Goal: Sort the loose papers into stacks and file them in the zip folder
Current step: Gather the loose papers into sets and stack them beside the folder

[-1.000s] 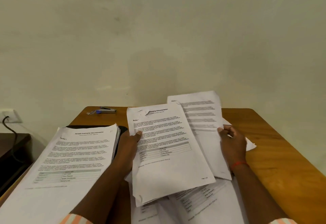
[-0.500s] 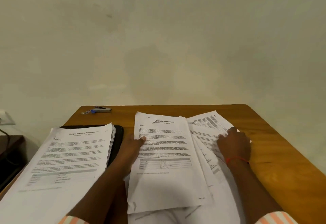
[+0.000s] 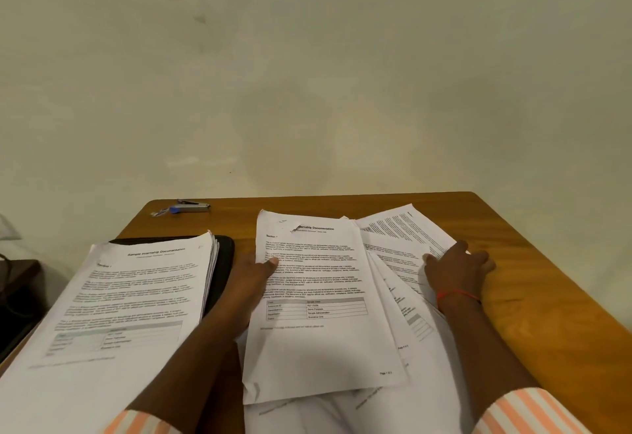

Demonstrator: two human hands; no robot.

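While the left hand point(image 3: 254, 271) pinches the top sheet point(image 3: 318, 348) by its left edge, fingers apparently beneath, the right hand point(image 3: 456, 271) lies spread flat on the fanned loose papers point(image 3: 393, 256), the sorted stack point(image 3: 136, 297) atop the zip folder point(image 3: 224, 262) just left of the nearer left hand.

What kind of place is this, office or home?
Probably a small office or study desk: a wooden table against a bare wall, a stack of printed documents on a black zip folder, loose papers and a stapler.
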